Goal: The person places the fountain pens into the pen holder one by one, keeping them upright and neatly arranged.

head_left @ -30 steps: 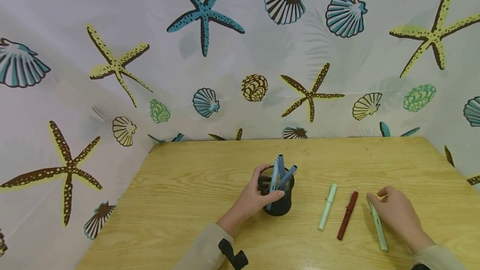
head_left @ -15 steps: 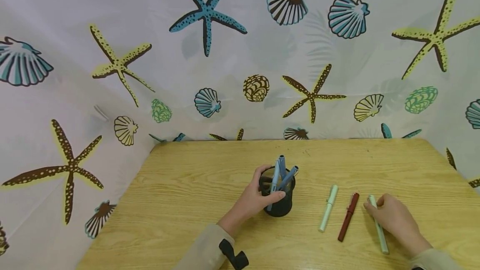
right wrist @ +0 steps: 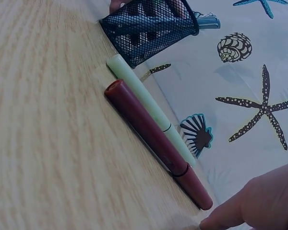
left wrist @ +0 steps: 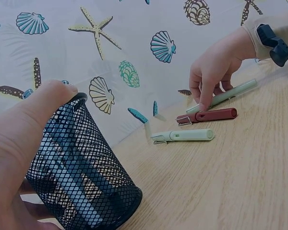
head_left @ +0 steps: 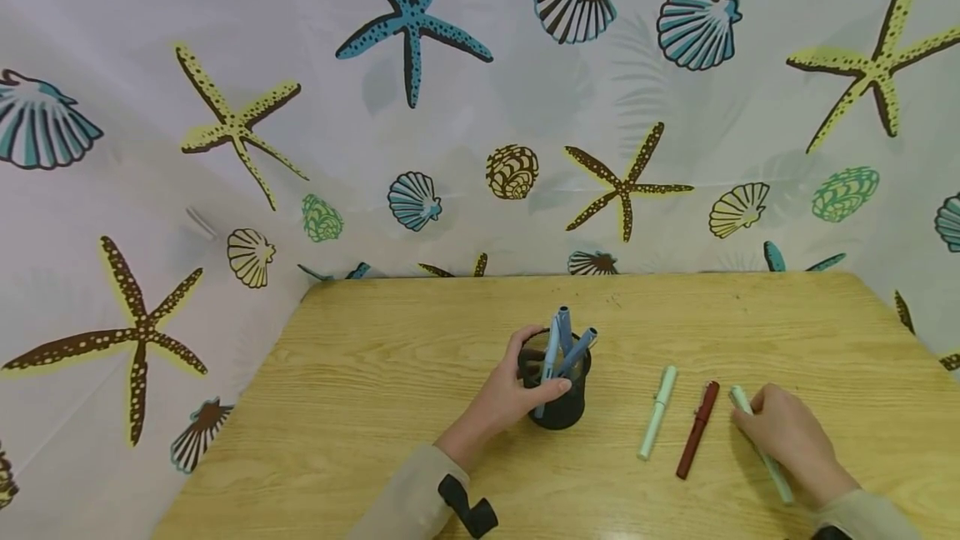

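My left hand [head_left: 506, 398] grips a black mesh pen cup [left wrist: 110, 187], fingers round its far side and thumb across the near rim. Blue pens [head_left: 564, 348] stand tilted in the cup, caps above the rim. At the right, my right hand [head_left: 791, 432] pinches a pale green pen [head_left: 772, 473] near its clip end between thumb and fingers. In the left wrist view that pen slants beneath the hand, its other end raised. To its left lie a dark red pen [head_left: 697, 430] and another pale green pen [head_left: 657, 412], side by side.
Everything rests on a light wood-grain table [head_left: 360, 407]. A white curtain [head_left: 465, 107] printed with starfish and shells hangs behind the table and along both sides. A black strap mount [head_left: 468, 507] sits on the left sleeve.
My right hand has shifted its hold on the right-hand pale green pen, and the pen's near end has swung rightward. My left hand keeps its grip on the cup.
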Motion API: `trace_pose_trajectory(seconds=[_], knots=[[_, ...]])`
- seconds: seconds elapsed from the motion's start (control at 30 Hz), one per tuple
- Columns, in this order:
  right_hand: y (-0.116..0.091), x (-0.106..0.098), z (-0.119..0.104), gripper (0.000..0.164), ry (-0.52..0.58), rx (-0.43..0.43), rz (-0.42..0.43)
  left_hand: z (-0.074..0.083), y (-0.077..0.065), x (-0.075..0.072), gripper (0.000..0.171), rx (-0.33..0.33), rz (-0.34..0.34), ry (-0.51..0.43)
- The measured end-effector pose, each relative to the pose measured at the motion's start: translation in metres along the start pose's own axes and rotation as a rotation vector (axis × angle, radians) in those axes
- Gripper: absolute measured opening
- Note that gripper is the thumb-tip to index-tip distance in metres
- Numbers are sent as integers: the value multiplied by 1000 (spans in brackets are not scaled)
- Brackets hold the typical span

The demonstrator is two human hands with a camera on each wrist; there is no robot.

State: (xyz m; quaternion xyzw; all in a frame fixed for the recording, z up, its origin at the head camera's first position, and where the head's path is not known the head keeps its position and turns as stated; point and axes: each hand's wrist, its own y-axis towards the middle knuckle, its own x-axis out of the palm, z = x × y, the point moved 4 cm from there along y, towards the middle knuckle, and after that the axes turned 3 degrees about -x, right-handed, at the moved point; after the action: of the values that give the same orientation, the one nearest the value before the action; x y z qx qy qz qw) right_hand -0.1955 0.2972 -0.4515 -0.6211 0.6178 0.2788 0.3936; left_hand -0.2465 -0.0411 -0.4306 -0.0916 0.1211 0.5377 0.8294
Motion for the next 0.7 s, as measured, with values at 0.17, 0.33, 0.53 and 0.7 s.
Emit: trace_pose_trajectory(seconds=[0.17,0.33,0.53,0.7], knots=[[2,-1,1,29,-12,-1,1,-17,9,0,74,8,16,15],[1,-3,4,32,5,14,-2,-15,8,1,74,8,7,8],[-1,-9,3,37,38,1,20,-15,7,1,75,8,1,-1],[-1,-14,1,38,68,-8,50,-17,9,1,74,4,8,4]])
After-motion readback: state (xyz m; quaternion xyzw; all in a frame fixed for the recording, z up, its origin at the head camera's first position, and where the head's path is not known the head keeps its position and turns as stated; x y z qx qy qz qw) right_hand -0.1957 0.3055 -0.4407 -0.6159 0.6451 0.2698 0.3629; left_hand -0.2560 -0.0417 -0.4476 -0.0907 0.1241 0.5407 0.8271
